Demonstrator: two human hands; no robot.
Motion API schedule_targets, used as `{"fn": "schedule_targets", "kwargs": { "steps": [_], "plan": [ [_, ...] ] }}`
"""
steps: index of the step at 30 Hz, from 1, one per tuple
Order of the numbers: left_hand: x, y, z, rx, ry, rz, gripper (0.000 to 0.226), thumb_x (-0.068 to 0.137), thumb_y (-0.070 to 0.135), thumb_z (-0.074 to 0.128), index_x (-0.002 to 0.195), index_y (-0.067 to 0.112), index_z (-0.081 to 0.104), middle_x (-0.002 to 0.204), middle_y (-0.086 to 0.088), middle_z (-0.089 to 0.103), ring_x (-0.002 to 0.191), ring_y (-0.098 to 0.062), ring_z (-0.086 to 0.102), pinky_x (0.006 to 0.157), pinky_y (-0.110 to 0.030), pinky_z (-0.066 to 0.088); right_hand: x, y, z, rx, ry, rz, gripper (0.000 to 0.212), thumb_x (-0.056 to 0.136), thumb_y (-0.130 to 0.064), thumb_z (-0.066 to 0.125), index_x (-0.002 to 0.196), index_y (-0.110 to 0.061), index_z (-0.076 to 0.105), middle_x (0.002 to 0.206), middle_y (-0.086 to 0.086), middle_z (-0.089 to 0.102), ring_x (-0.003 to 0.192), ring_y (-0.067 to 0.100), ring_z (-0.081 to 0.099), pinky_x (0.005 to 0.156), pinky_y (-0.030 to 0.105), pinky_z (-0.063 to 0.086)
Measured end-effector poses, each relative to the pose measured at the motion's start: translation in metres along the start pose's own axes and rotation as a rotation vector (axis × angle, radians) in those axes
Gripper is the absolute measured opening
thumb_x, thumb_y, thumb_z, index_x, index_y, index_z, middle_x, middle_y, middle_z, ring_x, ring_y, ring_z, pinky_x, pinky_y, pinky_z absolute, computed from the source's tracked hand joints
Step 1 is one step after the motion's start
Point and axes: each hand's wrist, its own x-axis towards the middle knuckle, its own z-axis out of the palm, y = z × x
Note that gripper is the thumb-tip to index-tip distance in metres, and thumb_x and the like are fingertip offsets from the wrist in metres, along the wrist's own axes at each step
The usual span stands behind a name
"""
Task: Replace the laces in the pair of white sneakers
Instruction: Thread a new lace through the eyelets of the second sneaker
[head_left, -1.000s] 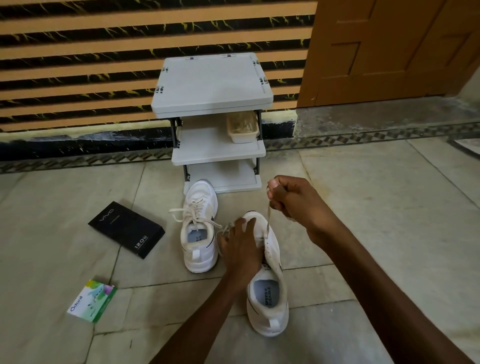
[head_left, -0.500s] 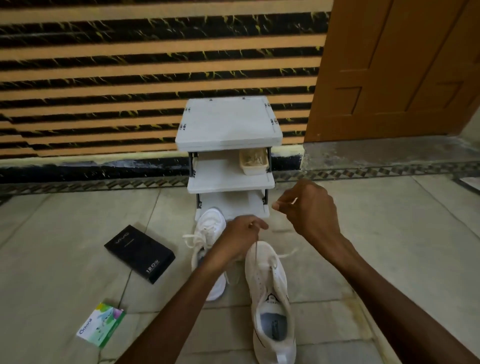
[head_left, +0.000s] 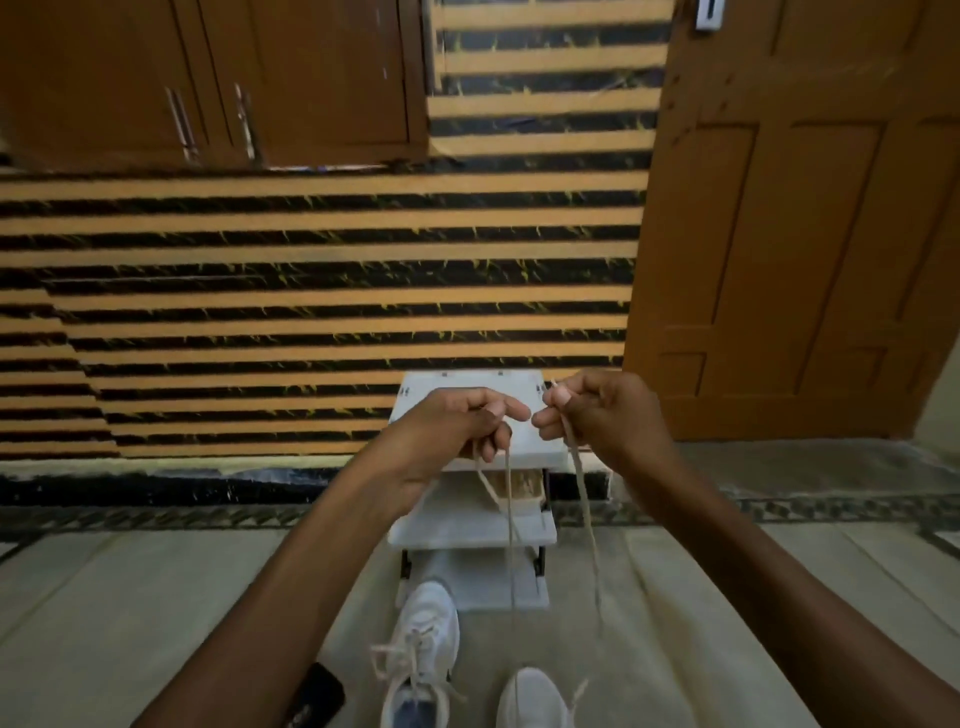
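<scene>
Left hand (head_left: 452, 426) and right hand (head_left: 602, 415) each pinch the lace (head_left: 586, 512), apparently near its ends; limp and light, it probably handles best by its tips.

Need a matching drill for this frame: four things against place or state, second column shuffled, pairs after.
Things:
1. lace
2. sneaker on the left
3. black box
4. door

Place or state:
A. brown, at the far right
B. on the floor, partly behind the left forearm
C. pinched by the left hand and the right hand, hanging toward the sneaker on the right
D. laced, on the floor before the white rack

Pairs: 1-C, 2-D, 3-B, 4-A
</scene>
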Motion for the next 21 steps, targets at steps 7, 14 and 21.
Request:
{"fn": "schedule_targets", "kwargs": {
  "steps": [7, 14, 21],
  "plan": [
    [0.008, 0.065, -0.020, -0.168, 0.028, 0.067, 0.024, 0.101, 0.012, 0.047, 0.103, 0.010, 0.071, 0.074, 0.001, 0.066, 0.064, -0.007, 0.056, 0.070, -0.023, 0.047, 0.016, -0.047, -0.017, 0.078, 0.083, -0.078, 0.014, 0.090, -0.029, 0.067, 0.081, -0.023, 0.076, 0.078, -0.002, 0.073, 0.077, 0.016, 0.064, 0.069, 0.035, 0.053],
    [0.009, 0.111, -0.039, -0.389, 0.008, 0.059, 0.025, 0.101, 0.008, 0.044, 0.111, 0.008, 0.067, 0.102, -0.007, 0.075, 0.086, -0.011, 0.071, 0.079, -0.025, 0.057, 0.031, -0.088, -0.027, 0.117, 0.022, -0.109, 0.014, 0.088, -0.025, 0.069, 0.079, -0.017, 0.075, 0.070, -0.002, 0.070, 0.066, 0.007, 0.060, 0.059, 0.022, 0.048],
    [0.005, 0.124, -0.041, -0.393, -0.001, 0.132, 0.025, 0.091, 0.002, 0.059, 0.114, 0.007, 0.067, 0.109, -0.011, 0.073, 0.101, -0.017, 0.071, 0.085, -0.025, 0.057, 0.027, -0.088, -0.025, 0.187, 0.071, -0.166, 0.012, 0.088, -0.022, 0.069, 0.081, -0.015, 0.076, 0.079, 0.002, 0.072, 0.075, 0.013, 0.063, 0.060, 0.022, 0.049]
  ]
}}
